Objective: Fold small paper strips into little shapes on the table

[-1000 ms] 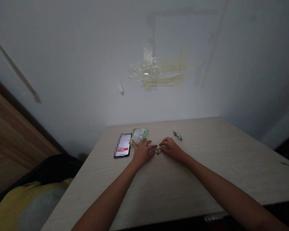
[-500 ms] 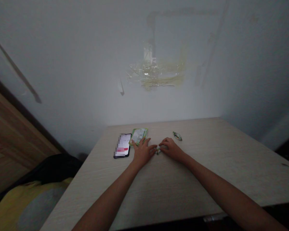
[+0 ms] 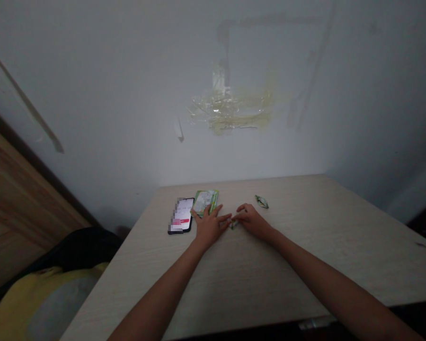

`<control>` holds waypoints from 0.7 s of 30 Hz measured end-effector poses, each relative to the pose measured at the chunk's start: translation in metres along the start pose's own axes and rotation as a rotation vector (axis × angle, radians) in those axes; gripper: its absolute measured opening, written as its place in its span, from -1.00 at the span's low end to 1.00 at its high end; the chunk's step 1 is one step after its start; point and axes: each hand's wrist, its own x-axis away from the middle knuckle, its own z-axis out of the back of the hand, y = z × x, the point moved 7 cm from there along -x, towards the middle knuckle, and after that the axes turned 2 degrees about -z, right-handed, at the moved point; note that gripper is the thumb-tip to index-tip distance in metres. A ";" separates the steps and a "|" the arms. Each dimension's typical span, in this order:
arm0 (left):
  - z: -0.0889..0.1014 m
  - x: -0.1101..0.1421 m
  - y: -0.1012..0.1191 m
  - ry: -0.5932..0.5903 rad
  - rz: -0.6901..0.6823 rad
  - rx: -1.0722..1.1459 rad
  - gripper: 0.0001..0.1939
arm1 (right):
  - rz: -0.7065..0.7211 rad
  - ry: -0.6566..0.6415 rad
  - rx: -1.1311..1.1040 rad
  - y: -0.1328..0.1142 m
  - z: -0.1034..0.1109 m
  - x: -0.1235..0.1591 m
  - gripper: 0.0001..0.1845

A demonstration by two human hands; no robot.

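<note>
A small folded green-and-white piece (image 3: 233, 224), like paper or wrapper, lies on the table between my hands. My left hand (image 3: 210, 225) is spread low over the table, one fingertip at the piece's left edge and other fingers by the near edge of a green printed stack (image 3: 205, 201). From the right, my right hand (image 3: 251, 220) pinches at the piece with thumb and fingertips, partly covering it. A similar folded green-and-white piece (image 3: 261, 201) lies beyond my right hand, touched by neither hand.
A phone (image 3: 181, 215) with its screen lit lies left of the stack on the pale wooden table (image 3: 255, 284). Behind the table rises a wall with peeling clear tape (image 3: 230, 109). Yellow and grey fabric (image 3: 53, 298) sits below the table's left side.
My right fingertips have shifted slightly at the small folded piece, whose visible shape has changed a little. The left hand, phone, stack and far piece stay about where they were.
</note>
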 end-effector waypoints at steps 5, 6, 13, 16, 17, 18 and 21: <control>0.000 0.000 -0.003 -0.014 0.027 0.010 -0.69 | 0.018 -0.007 0.001 0.001 -0.001 0.001 -0.60; 0.000 0.000 -0.003 -0.012 0.025 0.011 -0.69 | 0.018 -0.009 0.007 0.001 -0.001 0.001 -0.59; -0.001 -0.001 -0.003 -0.022 0.033 0.019 -0.69 | 0.008 -0.044 0.125 0.001 -0.002 -0.004 -0.53; -0.004 -0.001 -0.004 -0.031 0.034 0.028 -0.69 | -0.013 -0.045 0.167 0.001 -0.001 -0.005 -0.54; -0.004 -0.002 -0.004 -0.033 0.034 0.032 -0.69 | -0.017 -0.046 0.177 0.001 -0.001 -0.005 -0.54; -0.004 -0.002 -0.004 -0.034 0.033 0.036 -0.69 | -0.022 -0.047 0.186 0.002 -0.001 -0.005 -0.54; -0.004 -0.002 -0.002 -0.040 0.039 0.040 -0.68 | -0.036 -0.048 0.208 0.003 -0.002 -0.005 -0.52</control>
